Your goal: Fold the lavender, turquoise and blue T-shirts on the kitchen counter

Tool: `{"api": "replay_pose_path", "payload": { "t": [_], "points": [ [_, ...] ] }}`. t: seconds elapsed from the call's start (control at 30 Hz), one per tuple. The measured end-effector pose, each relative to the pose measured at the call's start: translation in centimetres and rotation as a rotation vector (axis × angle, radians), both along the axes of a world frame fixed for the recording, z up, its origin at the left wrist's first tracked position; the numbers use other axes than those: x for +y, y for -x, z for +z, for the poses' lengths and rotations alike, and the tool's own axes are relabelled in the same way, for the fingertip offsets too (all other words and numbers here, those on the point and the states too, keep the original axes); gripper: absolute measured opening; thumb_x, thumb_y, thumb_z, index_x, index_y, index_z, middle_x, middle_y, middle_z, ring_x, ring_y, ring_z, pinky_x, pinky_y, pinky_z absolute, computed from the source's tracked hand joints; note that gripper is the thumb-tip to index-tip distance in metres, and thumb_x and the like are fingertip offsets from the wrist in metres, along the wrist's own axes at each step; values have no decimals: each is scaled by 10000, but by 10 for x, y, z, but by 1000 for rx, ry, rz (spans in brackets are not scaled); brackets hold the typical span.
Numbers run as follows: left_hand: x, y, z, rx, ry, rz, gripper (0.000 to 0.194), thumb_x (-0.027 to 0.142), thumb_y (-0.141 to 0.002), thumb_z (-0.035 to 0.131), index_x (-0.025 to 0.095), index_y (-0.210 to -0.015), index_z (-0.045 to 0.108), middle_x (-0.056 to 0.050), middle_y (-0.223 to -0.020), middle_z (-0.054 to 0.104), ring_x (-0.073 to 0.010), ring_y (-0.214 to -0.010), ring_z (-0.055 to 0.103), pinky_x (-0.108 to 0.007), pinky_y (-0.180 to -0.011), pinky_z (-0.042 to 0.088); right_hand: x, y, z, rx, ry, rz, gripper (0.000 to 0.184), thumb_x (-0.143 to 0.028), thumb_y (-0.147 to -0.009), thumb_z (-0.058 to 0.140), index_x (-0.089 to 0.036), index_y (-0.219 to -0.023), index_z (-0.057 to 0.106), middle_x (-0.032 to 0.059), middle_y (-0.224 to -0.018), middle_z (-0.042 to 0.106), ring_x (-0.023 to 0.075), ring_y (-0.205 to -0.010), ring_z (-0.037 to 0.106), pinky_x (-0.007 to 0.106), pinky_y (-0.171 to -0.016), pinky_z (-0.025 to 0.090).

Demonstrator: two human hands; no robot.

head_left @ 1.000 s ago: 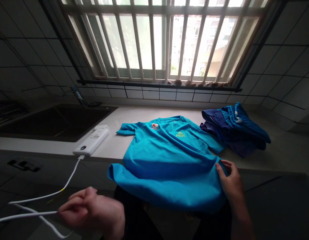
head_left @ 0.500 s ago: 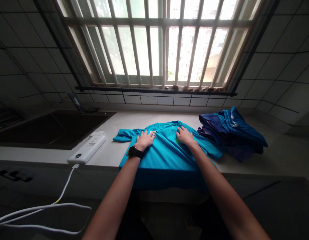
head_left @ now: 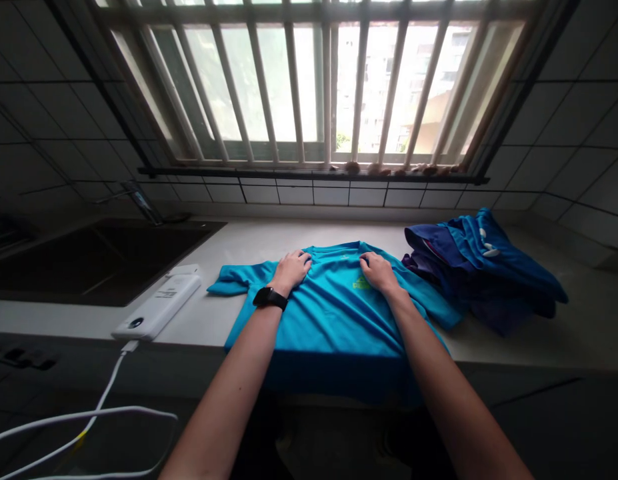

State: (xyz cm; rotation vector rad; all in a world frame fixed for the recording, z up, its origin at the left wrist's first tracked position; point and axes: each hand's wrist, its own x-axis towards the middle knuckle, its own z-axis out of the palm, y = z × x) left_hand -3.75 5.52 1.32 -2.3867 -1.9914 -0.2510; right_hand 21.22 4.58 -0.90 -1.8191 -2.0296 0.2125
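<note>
Open palms, nothing gripped: left hand (head_left: 291, 270) and right hand (head_left: 379, 272) lie flat on a teal T-shirt (head_left: 333, 320) near its collar.
Shirt spreads across the white countertop (head_left: 309, 233), hem over the edge; soft, light knit, apt to bunch, so shoulders or hem look the best hold.

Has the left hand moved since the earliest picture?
Yes: the left hand has moved forward toward the window sill, away from the white cable, and now rests on the blue T-shirt near the collar.
</note>
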Motion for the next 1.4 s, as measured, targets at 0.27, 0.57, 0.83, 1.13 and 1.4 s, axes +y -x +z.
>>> {"api": "replay_pose_path", "payload": {
  "t": [0.27, 0.57, 0.83, 1.13, 1.4],
  "points": [
    [15, 6, -18, -115, 88, 134, 579, 453, -1063, 355, 174, -1551, 495, -110, -1682, 384, -258, -1559, 349, -402, -1283, 272, -3, 8, -4, -1, -11, 173, 394, -295, -1053, 466, -216, -1403, 630, 97, -1547, 568, 266, -1451, 486, 492, -1249, 287],
    [22, 11, -22, -163, -13, -225, 477, 443, -980, 514, 210, -1357, 691, -99, -1522, 587, -276, -1414, 537, -400, -1228, 380, -3, 18, 3, -4, 197, -136, 572, -408, -1105, 255, -172, -1591, 443, 130, -1723, 268, 298, -1603, 209, 651, -1270, 121],
    [13, 7, -19, -192, 20, -148, 443, 462, -1011, 495, 269, -1368, 672, -81, -1530, 581, -298, -1437, 511, -470, -1217, 391, -1, 5, 5, 4, 63, -329, 558, -294, -1022, 344, -114, -1523, 511, 197, -1645, 408, 306, -1518, 379, 588, -1255, 227],
    [11, 11, -17, -235, -105, -45, 369, 314, -976, 503, 193, -1257, 711, -122, -1431, 639, -266, -1315, 604, -369, -1170, 433, -2, -8, 4, 24, 67, -216, 482, -317, -1060, 345, -178, -1428, 624, 137, -1643, 439, 285, -1528, 375, 556, -1271, 220],
    [3, 7, -14, -157, -52, 95, 395, 347, -974, 429, 243, -1128, 777, -87, -1317, 735, -280, -1228, 665, -362, -1068, 502, -6, 0, 1, 34, 137, -54, 450, -321, -1063, 386, -183, -1449, 572, 128, -1628, 466, 269, -1528, 382, 520, -1271, 229]
  ]
}}
